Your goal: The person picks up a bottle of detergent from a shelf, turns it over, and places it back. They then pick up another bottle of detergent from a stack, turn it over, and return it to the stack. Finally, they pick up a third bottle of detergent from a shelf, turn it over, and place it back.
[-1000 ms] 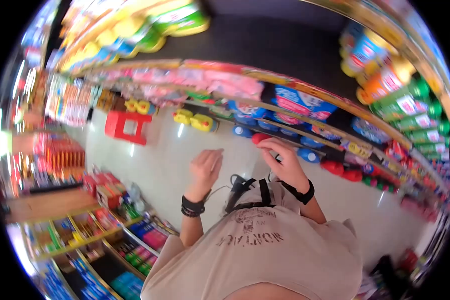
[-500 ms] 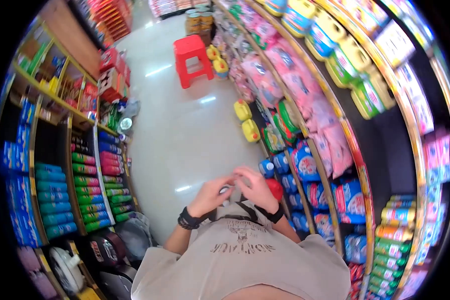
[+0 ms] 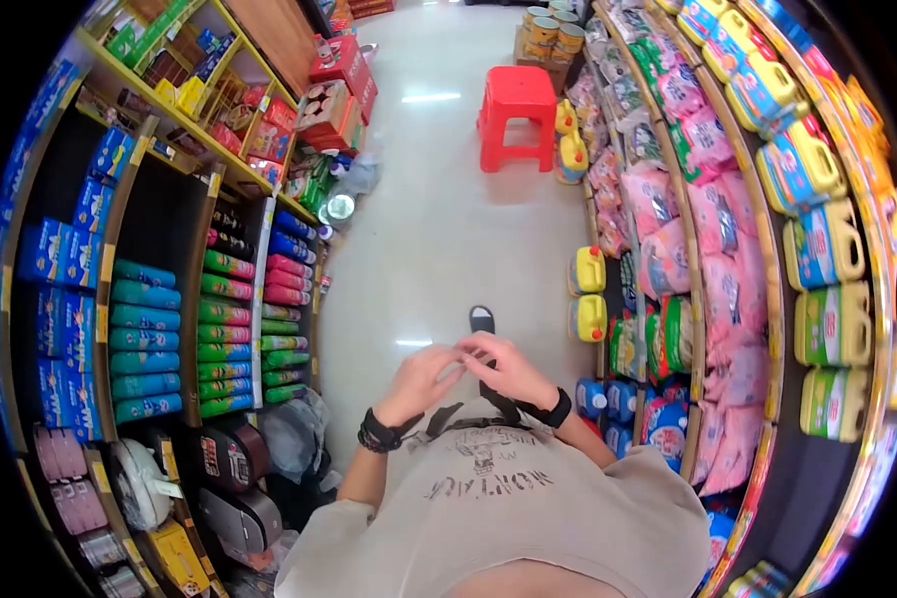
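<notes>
In front of my waist, my left hand (image 3: 421,383) and my right hand (image 3: 509,372) meet at the fingertips. The fingers of both are loosely bent and apart from the palms, and I see nothing held in either. Dark bands circle both wrists. Below them is my light shirt (image 3: 488,498) with dark lettering. Just beyond my hands, one foot in a dark sandal (image 3: 481,319) shows on the floor.
A shop aisle floor (image 3: 429,229) runs ahead between shelves. A red plastic stool (image 3: 518,115) stands in it, with yellow jugs (image 3: 588,317) along the right shelf's foot. Pink bags (image 3: 733,269) fill the right shelves; coloured bottles (image 3: 226,329) and a red carton (image 3: 344,75) line the left.
My view has turned, so the stool and right shelves sit further right and more of the left shelves shows. A sandalled foot has come into view. My hands stay together at the fingertips.
</notes>
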{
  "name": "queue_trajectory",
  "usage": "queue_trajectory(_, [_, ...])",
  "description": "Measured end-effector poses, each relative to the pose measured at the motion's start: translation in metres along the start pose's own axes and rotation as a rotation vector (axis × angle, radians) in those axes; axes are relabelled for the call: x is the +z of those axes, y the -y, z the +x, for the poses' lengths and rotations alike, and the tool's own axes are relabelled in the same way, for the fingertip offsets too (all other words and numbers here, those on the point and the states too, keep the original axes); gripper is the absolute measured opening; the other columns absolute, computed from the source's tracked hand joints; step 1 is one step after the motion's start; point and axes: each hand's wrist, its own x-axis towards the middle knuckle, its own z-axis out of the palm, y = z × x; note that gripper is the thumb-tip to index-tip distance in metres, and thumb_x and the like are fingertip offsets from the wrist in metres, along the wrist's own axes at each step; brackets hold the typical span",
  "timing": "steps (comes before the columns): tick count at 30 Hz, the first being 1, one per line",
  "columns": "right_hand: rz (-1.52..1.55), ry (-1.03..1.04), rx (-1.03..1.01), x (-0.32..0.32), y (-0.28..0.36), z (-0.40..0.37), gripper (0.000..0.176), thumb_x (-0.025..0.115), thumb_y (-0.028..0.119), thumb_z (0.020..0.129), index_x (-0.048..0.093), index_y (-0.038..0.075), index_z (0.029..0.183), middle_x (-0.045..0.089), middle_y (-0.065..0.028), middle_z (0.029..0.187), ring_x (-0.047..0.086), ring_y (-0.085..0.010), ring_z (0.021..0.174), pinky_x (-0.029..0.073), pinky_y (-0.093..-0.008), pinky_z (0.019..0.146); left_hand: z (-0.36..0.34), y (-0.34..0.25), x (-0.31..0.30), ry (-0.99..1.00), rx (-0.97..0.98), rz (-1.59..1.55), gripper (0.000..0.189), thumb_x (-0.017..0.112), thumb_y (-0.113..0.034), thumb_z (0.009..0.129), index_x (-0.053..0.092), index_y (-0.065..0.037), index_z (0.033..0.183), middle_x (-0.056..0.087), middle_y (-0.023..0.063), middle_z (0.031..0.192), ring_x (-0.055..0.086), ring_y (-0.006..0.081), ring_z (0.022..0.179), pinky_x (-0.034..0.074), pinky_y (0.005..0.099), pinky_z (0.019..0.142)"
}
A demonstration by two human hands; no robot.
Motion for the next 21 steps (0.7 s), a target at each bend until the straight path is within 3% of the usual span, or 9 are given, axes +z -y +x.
queue_trajectory(3, [0.077,-0.026,0.040,-0.025,-0.002,0.063,0.028,0.064,0.010,0.096,0.063,0.000,0.122,0.070,-0.0129,0.113,0.069,-0.0230,0.102,0.055,-0.0342,0.089,0.079,0.001,-0.046,0.005,0.085,0.137,0.021,0.070,-0.007,0.089,0.068,-0.004,0.110,0.070,0.0139,0.102,0.067,0.0346,0.094,0.054,0.0416,0.082])
queue_trajectory(9, [0.298,-0.099,0.087,-0.083,0.008,0.171,0.031,0.066,0.009,0.096,0.061,0.000,0.126,0.070,-0.0112,0.114,0.068,-0.0187,0.106,0.054,-0.0329,0.092,0.195,0.001,-0.080,-0.085,0.033,0.140,0.030,0.067,-0.004,0.086,0.066,-0.004,0.115,0.068,0.0145,0.102,0.064,0.0357,0.097,0.052,0.0433,0.086])
queue_trajectory(13, [0.157,0.010,-0.039,-0.105,0.000,0.228,0.038,0.066,0.005,0.090,0.061,-0.001,0.126,0.068,-0.0103,0.118,0.066,-0.0197,0.108,0.053,-0.0341,0.094,0.233,0.024,-0.095,-0.064,0.099,0.163,0.039,0.068,-0.005,0.082,0.064,-0.004,0.121,0.065,0.0146,0.105,0.061,0.0355,0.101,0.051,0.0436,0.090])
queue_trajectory(21, [0.190,0.173,0.049,-0.121,-0.026,0.353,0.042,0.060,0.000,0.089,0.059,-0.001,0.131,0.066,-0.0113,0.121,0.065,-0.0204,0.111,0.053,-0.0349,0.097,0.303,0.125,-0.149,0.019,-0.014,-0.011,0.033,0.069,-0.008,0.087,0.064,-0.004,0.120,0.067,0.0130,0.116,0.060,0.0334,0.113,0.051,0.0418,0.096])
